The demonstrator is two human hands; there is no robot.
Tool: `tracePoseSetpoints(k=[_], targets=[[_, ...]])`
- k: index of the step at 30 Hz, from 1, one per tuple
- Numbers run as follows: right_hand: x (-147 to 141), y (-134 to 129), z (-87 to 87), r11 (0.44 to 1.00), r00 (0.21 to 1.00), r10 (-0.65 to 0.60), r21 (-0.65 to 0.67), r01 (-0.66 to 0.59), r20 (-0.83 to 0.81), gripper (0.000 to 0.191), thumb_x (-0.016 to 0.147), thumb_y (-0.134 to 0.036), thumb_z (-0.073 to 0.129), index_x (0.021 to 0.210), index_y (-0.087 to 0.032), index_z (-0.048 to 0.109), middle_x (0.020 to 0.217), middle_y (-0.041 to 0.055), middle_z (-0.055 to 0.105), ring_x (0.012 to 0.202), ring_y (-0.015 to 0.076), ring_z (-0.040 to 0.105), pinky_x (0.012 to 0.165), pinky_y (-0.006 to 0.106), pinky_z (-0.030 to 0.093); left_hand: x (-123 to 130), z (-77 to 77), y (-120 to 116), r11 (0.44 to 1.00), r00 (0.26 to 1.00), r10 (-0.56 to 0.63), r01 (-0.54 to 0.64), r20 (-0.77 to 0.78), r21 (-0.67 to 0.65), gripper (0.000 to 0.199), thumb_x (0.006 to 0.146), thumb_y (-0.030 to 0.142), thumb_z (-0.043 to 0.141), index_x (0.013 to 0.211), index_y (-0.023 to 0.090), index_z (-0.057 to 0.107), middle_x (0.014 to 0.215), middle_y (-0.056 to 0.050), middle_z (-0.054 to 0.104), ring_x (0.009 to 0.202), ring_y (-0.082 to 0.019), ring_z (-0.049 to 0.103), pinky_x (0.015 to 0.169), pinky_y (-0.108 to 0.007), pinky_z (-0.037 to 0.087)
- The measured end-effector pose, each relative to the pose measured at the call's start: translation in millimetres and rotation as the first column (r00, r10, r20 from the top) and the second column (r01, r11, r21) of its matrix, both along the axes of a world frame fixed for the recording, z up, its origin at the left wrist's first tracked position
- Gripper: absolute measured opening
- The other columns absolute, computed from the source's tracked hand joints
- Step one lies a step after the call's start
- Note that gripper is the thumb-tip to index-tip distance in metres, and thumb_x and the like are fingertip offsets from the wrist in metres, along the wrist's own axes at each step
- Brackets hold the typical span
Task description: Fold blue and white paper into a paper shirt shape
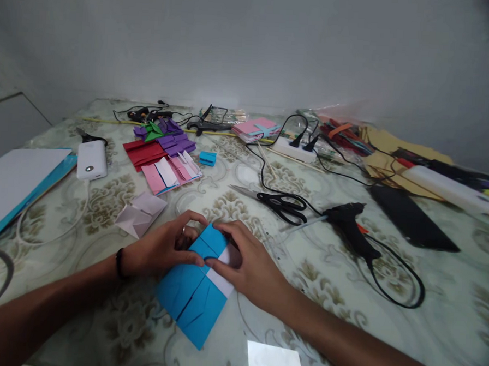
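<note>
A folded sheet of blue paper (193,298) with crease lines and a white strip showing lies tilted on the table between my hands. My left hand (165,250), with a ring and a black wristband, grips its left side, thumb on top. On the other side my right hand (250,265) pinches the paper near the white part, thumb and fingers closed on it. Both thumbs nearly meet at the middle of the sheet. A creased pale pink paper (140,214) rests just beyond my left hand.
Black-handled scissors (282,204) and a black glue gun (351,227) lie right of centre. A dark phone (412,218) and a power strip (294,150) are farther right. Folded papers (173,174), a white power bank (92,158) and stacked sheets (18,185) lie left.
</note>
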State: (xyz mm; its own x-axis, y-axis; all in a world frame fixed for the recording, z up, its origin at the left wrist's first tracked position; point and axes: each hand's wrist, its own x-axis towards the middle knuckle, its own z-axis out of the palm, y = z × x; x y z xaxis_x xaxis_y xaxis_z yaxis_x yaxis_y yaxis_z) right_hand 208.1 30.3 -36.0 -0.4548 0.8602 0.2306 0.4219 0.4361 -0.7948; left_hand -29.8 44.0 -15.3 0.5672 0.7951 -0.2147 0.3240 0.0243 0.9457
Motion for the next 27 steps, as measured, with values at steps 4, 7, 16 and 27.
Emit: tracePoseSetpoints(k=[4,7,16,27], targets=[[0.7,1.4,-1.6,1.0,1.0,-0.013,0.01,0.013,-0.011,0.04,0.091,-0.024,0.075,0.127,-0.024,0.057,0.121,0.0103,0.067,0.113,0.0282,0.064,0.099,0.046,0.053,-0.4,2.1,1.2,0.997,0.999,-0.029,0.031,-0.021,0.066,0.051,0.081,0.037,0.083,0.12,0.021,0.055,0.078,0.007,0.053,0.07,-0.012,0.05,0.061,-0.023,0.038],[1.4,1.2,-2.3,0.999,1.0,-0.017,0.037,0.017,-0.01,0.037,0.093,-0.024,0.071,0.127,-0.025,0.057,0.12,0.0105,0.068,0.112,0.0279,0.066,0.098,0.046,0.054,-1.5,4.0,1.6,0.99,0.997,-0.055,0.061,-0.052,0.127,0.041,0.083,0.037,0.082,0.113,0.02,0.06,0.073,0.008,0.046,0.066,-0.011,0.044,0.059,-0.023,0.034],[1.3,0.1,-1.3,0.996,0.999,-0.049,0.078,0.05,-0.017,0.03,0.095,-0.027,0.066,0.125,-0.024,0.06,0.119,0.0116,0.072,0.11,0.0279,0.069,0.097,0.046,0.056,-3.8,2.6,2.1,0.98,0.995,-0.084,0.091,-0.051,0.177,0.039,0.086,0.038,0.08,0.115,0.019,0.062,0.079,0.004,0.052,0.067,-0.013,0.047,0.06,-0.024,0.038],[2.2,1.0,4.7,0.995,0.994,-0.099,-0.016,0.098,-0.045,0.017,0.098,-0.029,0.059,0.114,-0.023,0.062,0.107,0.0085,0.077,0.096,0.0237,0.073,0.087,0.039,0.058,-5.6,3.7,4.8,0.967,0.994,-0.103,0.09,0.044,0.24,0.024,0.088,0.037,0.08,0.1,0.019,0.068,0.129,-0.011,0.052,0.115,-0.025,0.056,0.071,-0.025,0.05]])
